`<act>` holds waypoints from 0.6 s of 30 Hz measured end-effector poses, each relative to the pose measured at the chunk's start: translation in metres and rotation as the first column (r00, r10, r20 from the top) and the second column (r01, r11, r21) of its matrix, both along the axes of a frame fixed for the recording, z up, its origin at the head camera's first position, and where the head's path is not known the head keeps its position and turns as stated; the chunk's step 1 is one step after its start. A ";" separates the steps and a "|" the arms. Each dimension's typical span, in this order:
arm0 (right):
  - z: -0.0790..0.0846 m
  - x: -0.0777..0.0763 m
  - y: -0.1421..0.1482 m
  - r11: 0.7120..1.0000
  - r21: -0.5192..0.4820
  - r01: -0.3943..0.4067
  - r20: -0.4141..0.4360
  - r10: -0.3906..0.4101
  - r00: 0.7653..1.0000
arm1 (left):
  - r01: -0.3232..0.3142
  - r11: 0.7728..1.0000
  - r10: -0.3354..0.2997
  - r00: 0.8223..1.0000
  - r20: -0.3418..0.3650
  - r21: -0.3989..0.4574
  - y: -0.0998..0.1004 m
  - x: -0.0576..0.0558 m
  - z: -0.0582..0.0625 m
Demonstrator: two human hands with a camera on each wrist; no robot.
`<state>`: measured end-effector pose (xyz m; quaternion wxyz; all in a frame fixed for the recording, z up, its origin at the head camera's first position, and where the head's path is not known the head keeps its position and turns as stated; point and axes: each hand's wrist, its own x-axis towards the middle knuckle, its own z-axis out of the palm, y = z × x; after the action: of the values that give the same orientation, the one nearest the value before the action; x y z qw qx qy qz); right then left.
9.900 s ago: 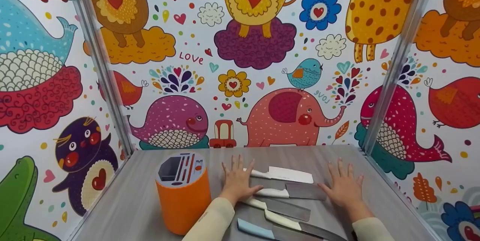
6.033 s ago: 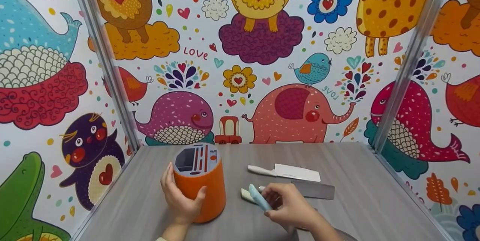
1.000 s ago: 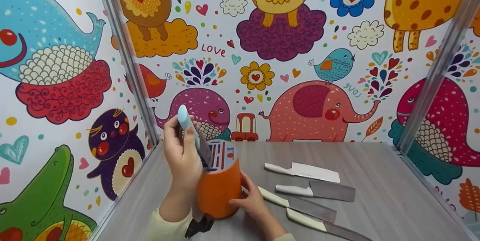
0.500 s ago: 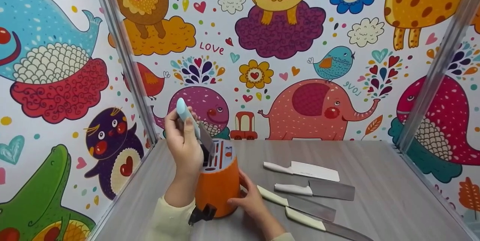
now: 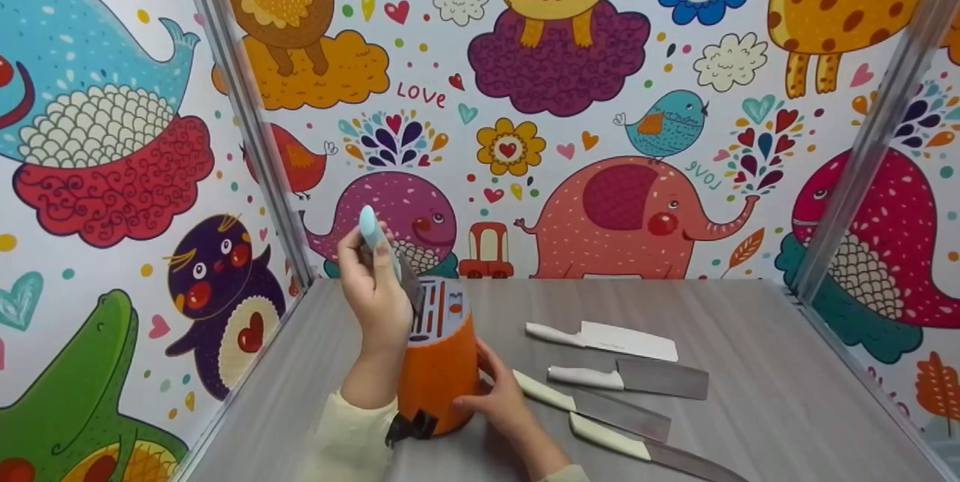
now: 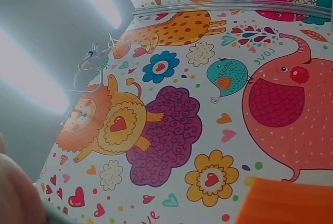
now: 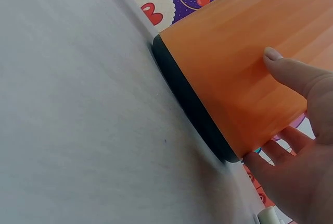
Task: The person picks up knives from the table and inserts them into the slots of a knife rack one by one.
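My left hand (image 5: 375, 287) grips the light blue handle of a knife (image 5: 368, 225) above the left side of an orange knife block (image 5: 439, 384). The knife is tilted with its blade pointing down, and the blade's lower end overlaps the slotted grey top in the head view. My right hand (image 5: 502, 392) holds the block low on its right side, thumb in front and fingers behind. In the right wrist view the thumb lies against the orange wall, close above the block's dark base. Only part of the left hand (image 6: 18, 198) shows in the left wrist view.
To the block's right lie a white-bladed cleaver (image 5: 630, 341), a grey-bladed cleaver (image 5: 664, 378) with a white handle, and two cream-handled knives, one broad (image 5: 622, 416) and one pointed (image 5: 611, 437). Patterned walls enclose the table (image 5: 787, 362).
Ten seconds ago both hands lay flat and the blue-handled knife was on the table. The right hand picked it up; now the left holds it. Over the last second it shifts slightly at the block's top.
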<state>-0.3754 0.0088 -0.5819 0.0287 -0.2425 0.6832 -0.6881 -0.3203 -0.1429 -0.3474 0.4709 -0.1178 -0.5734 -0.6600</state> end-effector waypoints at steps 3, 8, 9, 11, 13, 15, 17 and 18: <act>-0.001 0.000 0.000 1.000 0.010 0.001 0.007 -0.001 1.000 | -0.012 1.000 0.012 1.000 0.008 0.010 0.001 -0.008 -0.010; -0.002 0.000 0.001 1.000 0.005 0.005 0.013 -0.005 1.000 | -0.027 0.998 0.026 1.000 0.011 0.055 0.001 -0.023 -0.028; -0.003 0.000 0.001 1.000 0.002 0.007 0.013 -0.007 1.000 | -0.019 0.998 0.017 1.000 0.023 0.062 0.001 -0.026 -0.032; -0.003 0.000 0.000 1.000 0.004 0.013 0.015 -0.013 1.000 | 0.006 0.997 -0.011 0.998 0.070 0.072 0.000 -0.031 -0.040; -0.002 0.000 0.000 1.000 0.004 0.016 0.008 -0.016 1.000 | 0.017 0.999 -0.024 0.987 0.156 0.050 -0.002 -0.033 -0.046; -0.001 0.000 0.000 1.000 0.007 0.017 0.012 -0.017 1.000 | 0.008 1.000 -0.011 0.966 0.259 0.015 -0.003 -0.034 -0.051; -0.001 0.000 0.000 1.000 0.007 0.015 0.012 -0.015 1.000 | -0.023 0.999 0.032 0.934 0.355 -0.031 -0.002 -0.036 -0.056; -0.002 0.000 0.000 1.000 0.007 0.013 0.013 -0.013 1.000 | -0.031 0.999 0.046 0.920 0.389 -0.045 -0.002 -0.036 -0.058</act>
<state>-0.3749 0.0084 -0.5836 0.0295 -0.2336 0.6870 -0.6875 -0.3567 -0.1450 -0.4053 0.3581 0.0181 -0.6702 -0.6498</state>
